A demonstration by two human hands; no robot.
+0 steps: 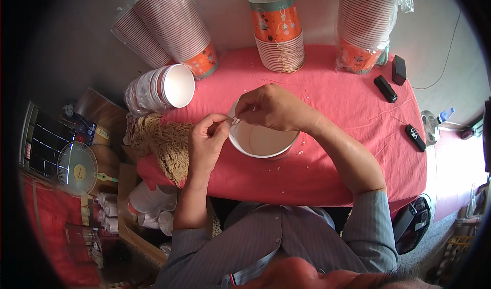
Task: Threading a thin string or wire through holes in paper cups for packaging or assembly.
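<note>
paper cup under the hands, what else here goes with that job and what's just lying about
In use: left hand, right hand, white paper cup, thin string pinched at its rim, heap of beige strings, stacked orange cups.

Lying about: three black devices, small fan, water bottle.

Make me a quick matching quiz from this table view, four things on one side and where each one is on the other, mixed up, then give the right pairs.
Things:
1. white paper bowl
2. bundle of tan string
3. upright orange cup stack
4. small desk fan

Places:
A. off the table, down at the person's left
B. back edge of the red cloth, middle
C. under both hands, at the table's front
D. draped over the table's left edge

Pairs: 1-C, 2-D, 3-B, 4-A
</note>
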